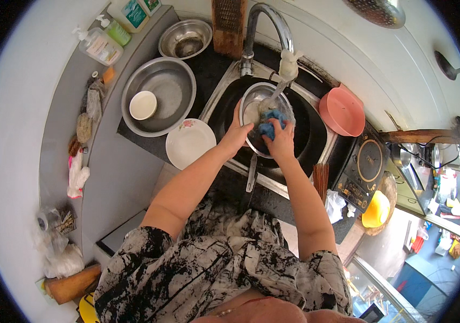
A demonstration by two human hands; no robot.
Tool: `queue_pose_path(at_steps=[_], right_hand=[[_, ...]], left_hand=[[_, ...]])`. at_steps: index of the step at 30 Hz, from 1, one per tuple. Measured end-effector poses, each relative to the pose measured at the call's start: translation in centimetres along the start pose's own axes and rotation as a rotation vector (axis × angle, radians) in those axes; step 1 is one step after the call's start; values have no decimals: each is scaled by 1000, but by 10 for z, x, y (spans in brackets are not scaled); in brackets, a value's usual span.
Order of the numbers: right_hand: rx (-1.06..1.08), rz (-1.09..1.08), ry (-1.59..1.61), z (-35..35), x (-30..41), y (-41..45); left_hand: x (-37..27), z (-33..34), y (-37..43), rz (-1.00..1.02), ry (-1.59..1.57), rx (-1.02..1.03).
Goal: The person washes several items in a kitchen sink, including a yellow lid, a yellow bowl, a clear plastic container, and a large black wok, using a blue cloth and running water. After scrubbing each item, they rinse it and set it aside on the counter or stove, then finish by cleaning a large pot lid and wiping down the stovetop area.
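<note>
A stainless steel bowl (251, 105) is tilted under running water over the sink. My left hand (236, 137) grips its left rim, thumb on the inner side. Inside the bowl, my right hand (281, 140) presses a wet blue cloth (274, 117) against the wall. Water falls from the curved chrome faucet (268, 10), whose spout end is wrapped in pale material (289, 64). Beneath the bowl a large black wok (310, 139) fills the sink, and a metal handle (251, 173) sticks out toward me over the front edge.
Left of the sink are a large metal basin (127, 111) holding a small white bowl (143, 105), a flowered white plate (190, 145), and another metal bowl (169, 36). A pink plastic basin (342, 113), a bundled-stick brush (320, 181) and an induction cooktop (369, 161) are on the right.
</note>
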State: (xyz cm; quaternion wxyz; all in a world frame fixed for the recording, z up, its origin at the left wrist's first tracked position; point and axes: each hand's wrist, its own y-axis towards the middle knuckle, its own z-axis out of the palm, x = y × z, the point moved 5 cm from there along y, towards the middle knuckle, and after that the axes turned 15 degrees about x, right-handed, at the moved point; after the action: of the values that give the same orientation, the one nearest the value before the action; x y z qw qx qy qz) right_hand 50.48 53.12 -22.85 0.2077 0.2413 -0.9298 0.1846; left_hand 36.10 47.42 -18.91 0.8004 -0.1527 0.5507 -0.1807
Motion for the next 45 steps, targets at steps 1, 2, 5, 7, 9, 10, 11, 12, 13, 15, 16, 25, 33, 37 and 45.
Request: queue_pose_path(at_steps=[1,2,5,7,9,10,11,12,13,15,16,25,33,37,45], right_hand=[[1,2,5,0,-2,8],[-40,70,157,-3,-8,17],[-155,126,389,-9,-15,42],[-276,26,518,-15,-1,54],[-222,-64,773,-16,20,61],[-206,-133,736,-15,29,62],[-191,-200,699,-15,37,62],[-120,-154,770,-12,47,57],[-122,-151,772,-15,54,49],[214,-174,1174,-4,66,38],[267,-163,1227,4,63,33],[87,-152,112,-22,-5,28],[-304,-277,583,-26,51,77],[-81,-414,913,-13,76,61],[65,-321,-248,-11,12,32]], left_hand=[[2,-1,-1,10,30,-6],[4,-1,-1,6,33,-6],[14,3,2,-93,-12,38],[17,7,5,-67,-46,112],[20,6,7,-91,-6,114],[16,9,9,-55,21,129],[13,13,12,-19,48,146],[9,10,9,-27,51,129],[9,7,8,-30,53,130],[6,-2,8,56,-20,74],[9,-10,9,82,-7,25],[-2,-10,1,21,74,-155],[-2,5,13,36,109,-76],[-21,-10,11,140,177,-145],[-69,-6,2,376,1002,-257]])
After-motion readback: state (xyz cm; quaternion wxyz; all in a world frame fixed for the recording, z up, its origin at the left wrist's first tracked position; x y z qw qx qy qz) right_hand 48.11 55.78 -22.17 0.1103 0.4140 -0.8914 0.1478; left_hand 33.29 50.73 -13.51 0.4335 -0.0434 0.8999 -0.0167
